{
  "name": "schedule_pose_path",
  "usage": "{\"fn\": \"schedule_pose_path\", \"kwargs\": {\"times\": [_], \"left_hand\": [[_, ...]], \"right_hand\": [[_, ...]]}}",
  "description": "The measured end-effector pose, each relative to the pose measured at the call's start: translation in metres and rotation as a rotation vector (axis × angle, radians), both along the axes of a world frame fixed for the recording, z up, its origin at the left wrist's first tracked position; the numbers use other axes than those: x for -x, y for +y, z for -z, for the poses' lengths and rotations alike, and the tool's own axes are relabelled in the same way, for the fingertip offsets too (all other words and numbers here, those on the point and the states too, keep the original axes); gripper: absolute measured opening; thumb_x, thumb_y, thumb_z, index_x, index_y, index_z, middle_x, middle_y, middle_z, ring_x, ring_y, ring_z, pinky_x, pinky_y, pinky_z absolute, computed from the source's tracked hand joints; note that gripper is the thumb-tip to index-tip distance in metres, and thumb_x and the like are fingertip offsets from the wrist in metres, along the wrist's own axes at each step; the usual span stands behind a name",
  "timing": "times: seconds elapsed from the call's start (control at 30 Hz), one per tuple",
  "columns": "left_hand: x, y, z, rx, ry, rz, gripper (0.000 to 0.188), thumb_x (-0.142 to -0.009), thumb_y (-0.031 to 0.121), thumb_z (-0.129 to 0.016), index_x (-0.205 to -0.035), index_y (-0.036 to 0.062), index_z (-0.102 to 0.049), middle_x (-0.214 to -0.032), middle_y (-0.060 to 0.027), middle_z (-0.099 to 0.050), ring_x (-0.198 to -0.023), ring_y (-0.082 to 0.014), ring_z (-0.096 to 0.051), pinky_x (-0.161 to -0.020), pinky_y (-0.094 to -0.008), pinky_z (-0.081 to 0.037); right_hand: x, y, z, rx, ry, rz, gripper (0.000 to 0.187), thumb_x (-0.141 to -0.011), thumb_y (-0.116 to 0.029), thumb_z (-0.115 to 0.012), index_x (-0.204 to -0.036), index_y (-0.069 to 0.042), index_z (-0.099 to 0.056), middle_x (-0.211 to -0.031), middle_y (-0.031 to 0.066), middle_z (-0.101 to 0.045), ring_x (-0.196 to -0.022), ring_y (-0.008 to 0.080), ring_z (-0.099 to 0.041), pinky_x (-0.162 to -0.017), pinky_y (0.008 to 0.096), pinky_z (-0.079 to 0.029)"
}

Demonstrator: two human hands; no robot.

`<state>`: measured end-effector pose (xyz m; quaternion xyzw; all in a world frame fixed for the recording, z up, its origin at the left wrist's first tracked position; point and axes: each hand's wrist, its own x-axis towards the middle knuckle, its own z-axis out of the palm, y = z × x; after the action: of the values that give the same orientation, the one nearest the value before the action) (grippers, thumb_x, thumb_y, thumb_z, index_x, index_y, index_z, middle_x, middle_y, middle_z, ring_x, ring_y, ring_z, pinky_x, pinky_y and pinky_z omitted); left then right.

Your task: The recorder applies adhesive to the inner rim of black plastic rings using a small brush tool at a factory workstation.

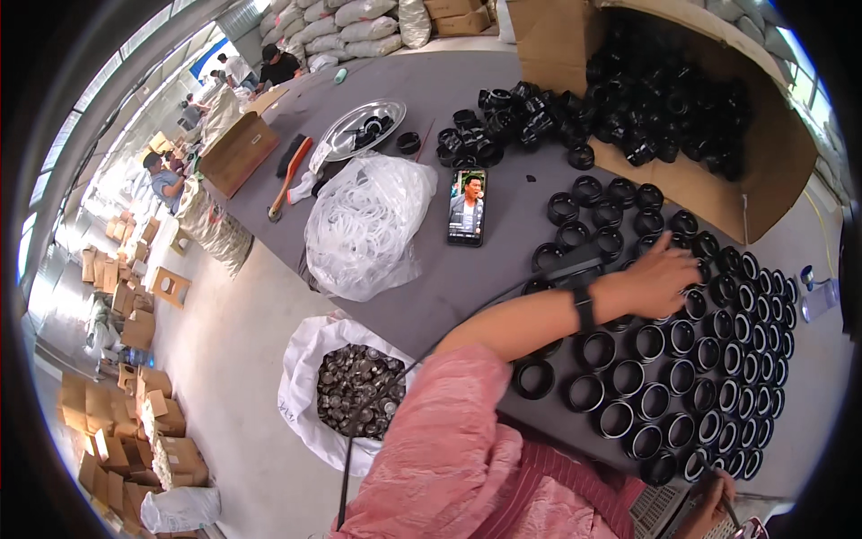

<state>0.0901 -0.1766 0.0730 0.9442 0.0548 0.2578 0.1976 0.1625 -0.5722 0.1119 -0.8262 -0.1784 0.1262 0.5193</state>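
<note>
My left hand (663, 277), with a dark band on its wrist, reaches over black rings (585, 393) laid in rows on the grey-covered table. Its fingers are spread and touch or hover just above the rings; I cannot tell which. Toward the right, many rings show a pale inner rim (750, 364). At the table's near edge my right hand (714, 499) is partly cut off by the picture's edge. Its fingers are curled around something thin and dark that I cannot make out, beside the nearest row of rings.
A tipped cardboard box (772, 175) spills a heap of black rings (664, 99). A phone (466, 208), a plastic bag of pale rings (368, 225), a metal tray (395, 110) and a brush (289, 171) lie on the table. A white sack (301, 377) of small metallic parts stands below.
</note>
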Motion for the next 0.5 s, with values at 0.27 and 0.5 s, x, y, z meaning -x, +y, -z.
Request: {"fn": "schedule_pose_path", "kwargs": {"times": [0.27,0.5], "left_hand": [[0.202,-0.017,0.033,0.143,-0.372,-0.554,0.036,-0.080,0.012,-0.068,-0.115,0.0059,-0.062,-0.115,-0.0139,-0.065,-0.110,-0.0337,-0.059,-0.105,-0.0502,-0.040],[0.332,-0.142,0.073,0.479,-0.199,-0.777,0.012,-0.089,0.013,-0.064,-0.089,0.0015,-0.059,-0.080,-0.0118,-0.058,-0.074,-0.0240,-0.058,-0.068,-0.0362,-0.047]], "right_hand": [[0.021,-0.012,0.033,-0.243,-0.110,-0.284,0.014,-0.092,-0.003,-0.062,-0.103,0.002,-0.069,-0.081,0.0082,-0.068,-0.072,0.0162,-0.061,-0.066,0.0295,-0.049],[0.036,-0.024,0.010,0.365,-0.435,-0.691,0.022,-0.090,-0.023,-0.070,-0.088,-0.001,-0.072,-0.069,0.0187,-0.066,-0.061,0.0297,-0.065,-0.057,0.0374,-0.050]]}}
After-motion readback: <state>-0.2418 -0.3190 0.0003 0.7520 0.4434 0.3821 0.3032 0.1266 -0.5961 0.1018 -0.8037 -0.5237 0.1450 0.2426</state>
